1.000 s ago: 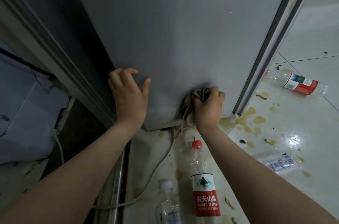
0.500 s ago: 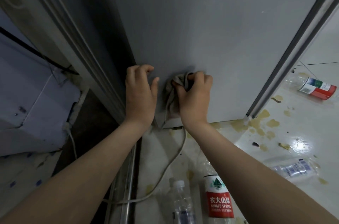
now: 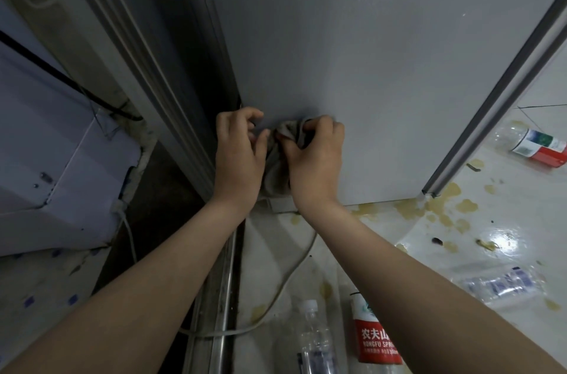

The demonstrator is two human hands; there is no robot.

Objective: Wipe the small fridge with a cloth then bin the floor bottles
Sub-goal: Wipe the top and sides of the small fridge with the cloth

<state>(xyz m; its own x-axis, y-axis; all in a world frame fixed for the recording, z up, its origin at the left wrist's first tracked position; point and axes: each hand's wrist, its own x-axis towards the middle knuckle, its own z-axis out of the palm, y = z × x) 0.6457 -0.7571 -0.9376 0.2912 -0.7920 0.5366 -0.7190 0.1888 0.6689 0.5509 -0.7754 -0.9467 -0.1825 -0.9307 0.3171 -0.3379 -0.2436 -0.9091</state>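
The right hand [image 3: 313, 165] clenches a grey cloth [image 3: 280, 159] against the small fridge [image 3: 352, 67] near its bottom edge, the left hand's [image 3: 239, 156] loose, empty grip just beside it — kneeling back risks rolling on the bottles [image 3: 376, 333] below the grip.

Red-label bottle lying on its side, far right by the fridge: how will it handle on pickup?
The red-label bottle looks clear and empty, so probably light. On its side on glossy, stained floor tiles, it may roll if nudged. Thin plastic likely dents under a tight squeeze.
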